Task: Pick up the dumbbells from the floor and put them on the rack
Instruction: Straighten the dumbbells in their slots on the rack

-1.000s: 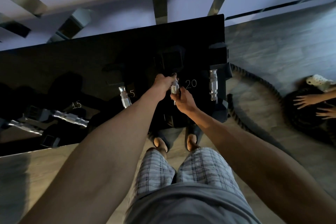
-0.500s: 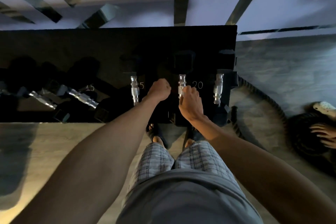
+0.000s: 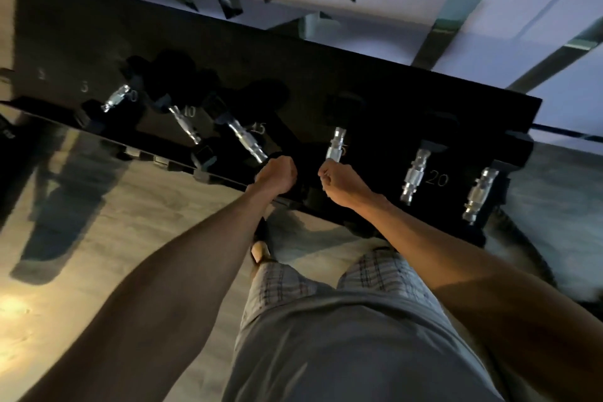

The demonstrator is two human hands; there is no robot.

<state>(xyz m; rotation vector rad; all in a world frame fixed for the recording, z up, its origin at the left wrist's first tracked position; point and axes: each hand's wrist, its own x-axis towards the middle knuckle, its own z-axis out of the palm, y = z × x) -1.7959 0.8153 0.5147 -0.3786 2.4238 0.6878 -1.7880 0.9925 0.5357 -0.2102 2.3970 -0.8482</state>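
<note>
A long black dumbbell rack (image 3: 391,101) crosses the view in front of me, with white weight numbers on it. Several black dumbbells with chrome handles lie on it, among them one marked 15 (image 3: 246,140), a middle one (image 3: 336,143) and two by the 20 mark (image 3: 412,179) (image 3: 476,196). My left hand (image 3: 275,173) is a loose fist at the rack's front edge, just below the 15 dumbbell's handle. My right hand (image 3: 337,183) is curled shut right below the middle dumbbell's handle, with nothing visibly in it.
Smaller dumbbells (image 3: 115,98) (image 3: 184,124) lie further left on the rack. A thick dark rope (image 3: 525,238) lies on the floor at the rack's right end. My foot (image 3: 260,250) stands on the wooden floor (image 3: 98,222) close to the rack. A wall with mirrored strips rises behind.
Both hands have come off the 20 dumbbell's handle, which stays on the rack. They have shifted left along the rack, and my view has turned left with them.
</note>
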